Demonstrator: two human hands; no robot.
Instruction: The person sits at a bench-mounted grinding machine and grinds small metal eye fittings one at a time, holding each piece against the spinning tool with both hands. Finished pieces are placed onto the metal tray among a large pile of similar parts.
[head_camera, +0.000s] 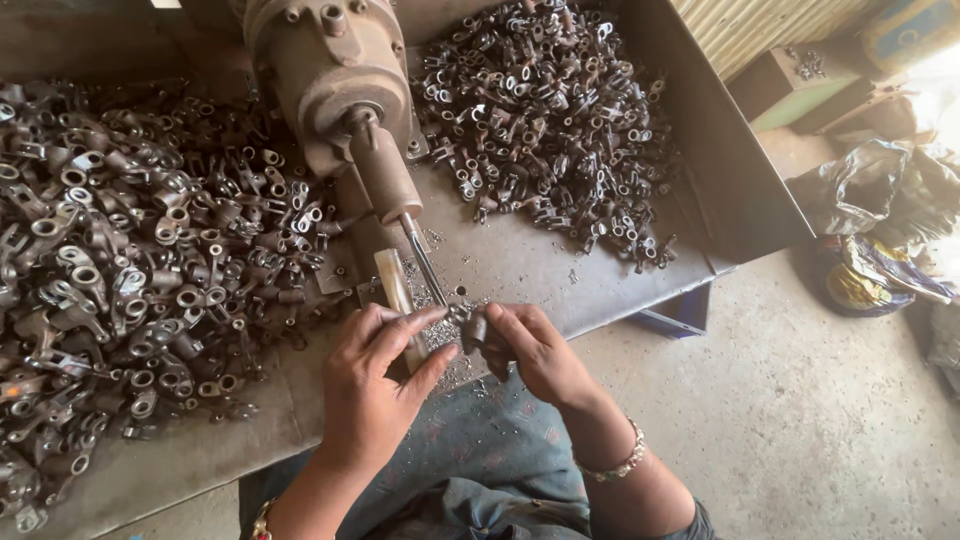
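Right now both hands pinch one small metal fitting (472, 328) together, left hand (375, 385) and right hand (535, 355), beneath the drill bit (422, 255).

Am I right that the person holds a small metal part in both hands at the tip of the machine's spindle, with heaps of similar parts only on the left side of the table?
Not quite. The head view shows heaps on both sides: a left heap and a right heap beyond the machine. The rest holds: the left hand and right hand hold a small metal part by the spindle.
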